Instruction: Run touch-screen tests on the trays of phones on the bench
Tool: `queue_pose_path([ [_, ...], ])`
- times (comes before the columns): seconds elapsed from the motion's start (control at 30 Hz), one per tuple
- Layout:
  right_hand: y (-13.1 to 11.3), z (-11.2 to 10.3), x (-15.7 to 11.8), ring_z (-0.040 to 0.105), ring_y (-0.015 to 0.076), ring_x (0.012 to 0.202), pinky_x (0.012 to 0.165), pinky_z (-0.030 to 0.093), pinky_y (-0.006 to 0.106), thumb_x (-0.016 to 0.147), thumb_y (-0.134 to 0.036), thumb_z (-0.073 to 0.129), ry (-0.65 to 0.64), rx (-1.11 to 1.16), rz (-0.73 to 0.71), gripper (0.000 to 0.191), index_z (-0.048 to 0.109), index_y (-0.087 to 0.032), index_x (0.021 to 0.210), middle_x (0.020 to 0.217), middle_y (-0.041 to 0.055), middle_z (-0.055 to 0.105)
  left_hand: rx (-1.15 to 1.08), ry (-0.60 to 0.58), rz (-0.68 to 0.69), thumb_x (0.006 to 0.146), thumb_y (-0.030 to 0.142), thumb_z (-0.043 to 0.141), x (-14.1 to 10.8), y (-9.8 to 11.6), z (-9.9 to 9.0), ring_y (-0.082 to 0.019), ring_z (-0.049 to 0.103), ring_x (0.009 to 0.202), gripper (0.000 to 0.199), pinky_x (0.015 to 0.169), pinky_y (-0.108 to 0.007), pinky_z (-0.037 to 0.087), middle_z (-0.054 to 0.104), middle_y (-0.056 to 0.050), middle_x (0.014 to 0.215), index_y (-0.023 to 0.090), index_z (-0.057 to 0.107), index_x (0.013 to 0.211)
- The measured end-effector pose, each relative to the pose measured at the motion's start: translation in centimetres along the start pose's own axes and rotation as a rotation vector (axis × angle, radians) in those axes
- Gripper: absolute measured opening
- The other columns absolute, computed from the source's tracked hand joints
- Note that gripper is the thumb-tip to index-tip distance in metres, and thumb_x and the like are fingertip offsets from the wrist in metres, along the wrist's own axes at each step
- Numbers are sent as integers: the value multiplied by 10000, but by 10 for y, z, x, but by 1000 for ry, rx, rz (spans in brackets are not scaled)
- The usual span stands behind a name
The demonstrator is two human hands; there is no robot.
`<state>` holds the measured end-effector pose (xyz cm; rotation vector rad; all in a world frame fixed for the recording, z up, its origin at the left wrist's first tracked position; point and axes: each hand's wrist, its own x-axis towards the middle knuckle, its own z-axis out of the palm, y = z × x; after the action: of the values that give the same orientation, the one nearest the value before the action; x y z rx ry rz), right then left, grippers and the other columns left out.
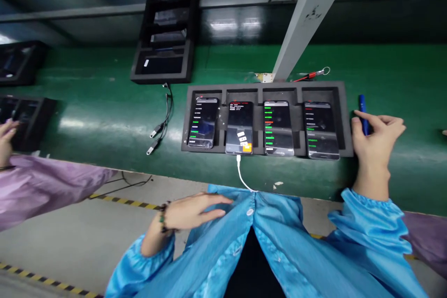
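Note:
A dark foam tray (260, 94) lies on the green bench with several phones in its slots, their screens lit with lines of text. The second phone from the left (239, 121) has a white cable (240, 173) at its lower edge. My right hand (377, 137) rests on the bench just right of the tray, thumb and index finger apart beside a blue pen (363, 114); the other fingers are curled. Close to my body, below the bench edge, my left hand (197, 209) hangs with its fingers extended and holds nothing.
Another foam tray (160, 76) stands behind, left of a grey slanted post (307, 14). Black cables (164, 125) lie left of the phones. A red-handled item (314, 74) is near the post. A person's hand (6, 135) touches trays at far left.

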<state>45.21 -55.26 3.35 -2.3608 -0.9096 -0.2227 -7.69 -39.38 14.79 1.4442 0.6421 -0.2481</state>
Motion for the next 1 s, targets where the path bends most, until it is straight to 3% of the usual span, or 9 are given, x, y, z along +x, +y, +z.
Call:
queue_pose_path([
  [0.07, 0, 3, 1, 503, 307, 1262, 1220, 352, 569, 981, -504, 616, 60, 6, -6, 457, 840, -233, 1274, 1149, 129, 549, 136, -14, 125, 1030, 418, 734, -18, 15, -33, -288, 804, 1176, 310, 1058, -406, 638, 832, -99, 1273, 273, 818, 1291],
  [0.17, -5, 3, 1, 486, 300, 1303, 1201, 336, 548, 1052, -474, 524, 70, 22, -22, 448, 849, -207, 1206, 1164, 151, 637, 250, 827, 233, 1070, 559, 639, -8, 17, -90, -238, 780, 1066, 359, 1014, -372, 624, 830, -81, 1135, 240, 796, 1120],
  [0.23, -12, 0, -1, 465, 304, 1344, 1209, 298, 565, 1085, -438, 470, 14, 36, -2, 447, 852, -214, 1145, 1176, 150, 697, 235, 1140, 176, 1043, 656, 614, 19, 9, -126, -217, 762, 1033, 483, 952, -341, 615, 807, -103, 1179, 216, 747, 1194],
  [0.4, -24, -4, -6, 436, 300, 1363, 1183, 251, 560, 1103, -393, 390, -94, 65, 52, 484, 833, -199, 1074, 1240, 165, 756, 380, 1014, -106, 1044, 776, 453, 94, 8, -191, -205, 674, 795, 638, 720, -305, 506, 767, -90, 952, 191, 696, 964],
  [0.57, -22, -2, 6, 418, 311, 1343, 1122, 249, 584, 1108, -377, 412, -137, -66, 51, 460, 829, -196, 1038, 1193, 197, 766, 583, 1056, -48, 1042, 843, 353, 127, 31, -208, -263, 662, 922, 716, 809, -327, 444, 753, -95, 941, 213, 686, 972],
  [0.73, -77, -39, -31, 611, 317, 1108, 1023, 413, 530, 967, -502, 744, 194, -7, -77, 324, 799, -186, 924, 973, 164, 771, 623, 1049, -32, 1077, 781, 349, 128, 30, -208, -271, 661, 903, 666, 851, -348, 461, 714, -85, 885, 228, 714, 1016],
  [0.8, -120, -58, -71, 661, 208, 801, 810, 500, 390, 1021, -376, 721, -101, 290, -187, 220, 769, -202, 896, 836, 83, 754, 671, 1081, 21, 1078, 758, 393, 124, 34, -203, -260, 654, 892, 642, 892, -363, 489, 695, -89, 875, 215, 719, 972],
  [0.9, -184, -69, -130, 713, 189, 785, 746, 557, 336, 1032, -344, 724, -682, 556, -263, 134, 808, -239, 1038, 869, 44, 781, 783, 1073, 264, 1079, 683, 497, 122, 54, -188, -272, 677, 1084, 537, 1062, -412, 494, 742, -120, 1138, 214, 754, 1130],
  [1.0, -224, -54, -164, 785, 220, 947, 896, 621, 377, 1065, -457, 681, -945, 668, -34, 292, 795, -245, 1230, 1054, 73, 838, 916, 709, 474, 1101, 609, 505, 132, 83, -167, -300, 656, 1274, 482, 1194, -490, 421, 765, -101, 1316, 239, 784, 1231],
])
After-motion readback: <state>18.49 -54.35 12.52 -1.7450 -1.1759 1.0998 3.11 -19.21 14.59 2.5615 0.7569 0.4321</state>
